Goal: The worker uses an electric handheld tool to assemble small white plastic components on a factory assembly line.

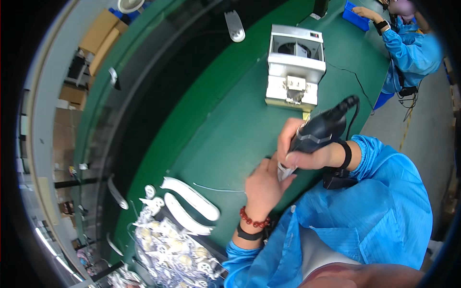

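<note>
My right hand (307,156) is wrapped round a dark electric screwdriver (321,130), which slants down to the left, its cord end up. Its tip meets a small white part (285,172) that the fingers of my left hand (264,185) grip from the side. Most of that part is hidden by both hands, so its kind is unclear. A thin pale cable (216,189) runs leftward over the table from beside my left hand. Two long curved white plastic shells (192,199) lie left of that hand.
A heap of white parts and wires (175,249) lies at the lower left. Beyond my hands stands a white boxy machine (295,65). A dark conveyor belt (158,96) carries white pieces along the left. At the far right, a co-worker's hand (366,13) reaches to a blue bin (355,19).
</note>
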{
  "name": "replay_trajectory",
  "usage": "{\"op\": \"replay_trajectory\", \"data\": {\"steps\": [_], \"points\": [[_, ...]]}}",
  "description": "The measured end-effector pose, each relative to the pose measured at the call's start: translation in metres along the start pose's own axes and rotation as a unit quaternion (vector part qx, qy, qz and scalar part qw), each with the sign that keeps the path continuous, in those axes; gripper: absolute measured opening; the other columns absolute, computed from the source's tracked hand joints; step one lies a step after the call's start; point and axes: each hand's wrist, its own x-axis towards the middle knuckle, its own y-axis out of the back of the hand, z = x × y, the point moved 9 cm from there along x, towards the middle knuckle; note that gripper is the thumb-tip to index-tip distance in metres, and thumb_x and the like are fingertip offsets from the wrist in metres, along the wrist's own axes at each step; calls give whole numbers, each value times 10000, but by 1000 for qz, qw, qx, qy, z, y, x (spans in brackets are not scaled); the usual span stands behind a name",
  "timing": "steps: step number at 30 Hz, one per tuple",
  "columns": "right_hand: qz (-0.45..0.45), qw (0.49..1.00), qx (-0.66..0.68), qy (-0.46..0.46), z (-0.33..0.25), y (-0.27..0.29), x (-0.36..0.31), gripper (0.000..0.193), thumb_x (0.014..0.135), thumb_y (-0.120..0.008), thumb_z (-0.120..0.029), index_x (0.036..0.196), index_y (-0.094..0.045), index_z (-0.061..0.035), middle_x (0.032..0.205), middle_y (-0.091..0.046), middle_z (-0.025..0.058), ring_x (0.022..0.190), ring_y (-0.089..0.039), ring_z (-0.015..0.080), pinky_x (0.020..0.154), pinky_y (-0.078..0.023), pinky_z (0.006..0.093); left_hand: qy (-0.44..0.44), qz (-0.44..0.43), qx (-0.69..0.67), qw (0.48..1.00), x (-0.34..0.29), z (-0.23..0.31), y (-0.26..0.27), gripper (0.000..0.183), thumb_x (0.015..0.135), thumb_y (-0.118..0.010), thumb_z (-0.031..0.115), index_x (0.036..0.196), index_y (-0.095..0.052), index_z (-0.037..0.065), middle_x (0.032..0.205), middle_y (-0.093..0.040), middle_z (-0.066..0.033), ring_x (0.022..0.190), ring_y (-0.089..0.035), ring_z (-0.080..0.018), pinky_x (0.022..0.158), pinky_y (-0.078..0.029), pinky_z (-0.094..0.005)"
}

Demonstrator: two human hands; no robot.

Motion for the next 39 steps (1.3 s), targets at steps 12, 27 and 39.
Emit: {"op": "replay_trajectory", "data": {"steps": [12,27,39], "points": [[96,994,1,-44,23,69,-3,168,888,-685,-20,946,-534,-68,846,-601,36,687,-609,118,596,-485,273,20,517,303,800,50,-36,226,712,765,-800,146,1403,-497,55,1291,-598,-158,1124,-552,-369,946,-420,-473],[73,994,-83,-8,-13,61,-9,287,858,-744,-133,744,-492,-60,668,-489,-9,600,-442,113,563,-378,293,70,-5,138,988,177,-169,84,751,869,-717,443,1477,-426,112,1460,-496,-157,1316,-489,-360,1068,-389,-499],[2,987,-160,-11,-1,66,-6,137,868,-683,-73,957,-578,-68,799,-603,31,708,-572,115,630,-483,270,571,-116,345,736,-69,-406,185,362,915,-617,391,1002,-774,77,1122,-718,-171,1091,-685,-325,902,-565,-441]]}}
